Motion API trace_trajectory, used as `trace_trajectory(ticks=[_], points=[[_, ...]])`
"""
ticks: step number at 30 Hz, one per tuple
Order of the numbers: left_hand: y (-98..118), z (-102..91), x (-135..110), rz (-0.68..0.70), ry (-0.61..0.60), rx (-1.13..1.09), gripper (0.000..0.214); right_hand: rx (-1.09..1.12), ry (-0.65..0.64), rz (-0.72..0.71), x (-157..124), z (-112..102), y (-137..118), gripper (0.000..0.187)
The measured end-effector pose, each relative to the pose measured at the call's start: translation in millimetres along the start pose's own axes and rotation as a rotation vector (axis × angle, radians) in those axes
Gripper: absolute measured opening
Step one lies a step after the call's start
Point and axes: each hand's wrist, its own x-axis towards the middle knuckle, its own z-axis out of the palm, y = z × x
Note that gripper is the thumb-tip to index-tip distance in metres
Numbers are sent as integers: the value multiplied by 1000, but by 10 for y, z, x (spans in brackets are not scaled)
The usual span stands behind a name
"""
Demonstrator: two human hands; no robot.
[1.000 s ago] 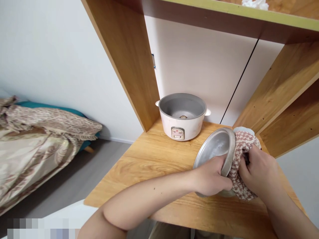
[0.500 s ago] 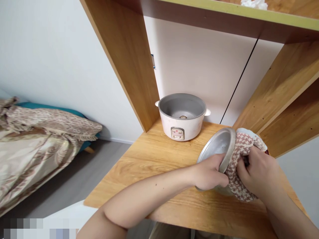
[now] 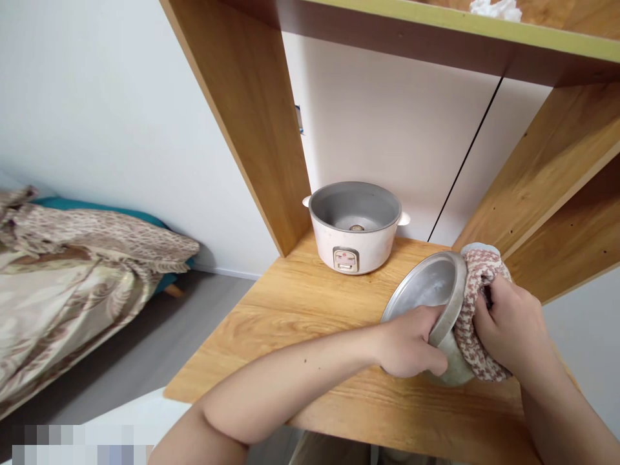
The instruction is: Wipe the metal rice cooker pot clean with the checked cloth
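A metal inner pot (image 3: 448, 316) is tilted on its side over the wooden table, its mouth facing left. My left hand (image 3: 411, 342) grips the pot's rim, fingers inside and thumb outside. In my right hand (image 3: 516, 323) is a bunched brown-and-white patterned cloth (image 3: 477, 349), pressed against the outside of the pot near its base. The base itself is hidden behind the cloth. Behind the pot, to the left, the white rice cooker body (image 3: 356, 232) stands upright without a lid, its grey inside and round centre plate showing.
The wooden tabletop (image 3: 271, 303) is framed by an upright panel (image 3: 242, 129) at left and shelving (image 3: 537, 155) at right. Overhead runs a shelf edge (image 3: 411, 13) with white crumpled tissue (image 3: 496, 9). A bed with patterned covers (image 3: 72, 310) stands left.
The cloth in my right hand has shifted right along the pot's outside toward its base, baring more of the metal wall. My left hand keeps its hold on the rim.
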Motion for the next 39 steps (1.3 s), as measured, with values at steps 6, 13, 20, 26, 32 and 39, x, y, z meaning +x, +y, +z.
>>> trace_trajectory(ticks=[6,13,20,26,32,39], points=[[19,-37,25,1,7,-47,31,-79,89,-58,-127,-12,-127,19],[22,-43,42,16,87,-191,34,-84,219,-175,-217,8,-271,14],[28,-57,16,3,65,-167,35,-42,176,-118,-196,0,-259,15],[2,-58,7,-22,-18,-54,26,-23,45,16,-105,-42,-144,17],[21,-51,0,-26,-45,20,26,64,-16,51,15,-57,-29,21],[25,-58,4,-47,-85,33,23,53,-45,55,57,3,80,20]])
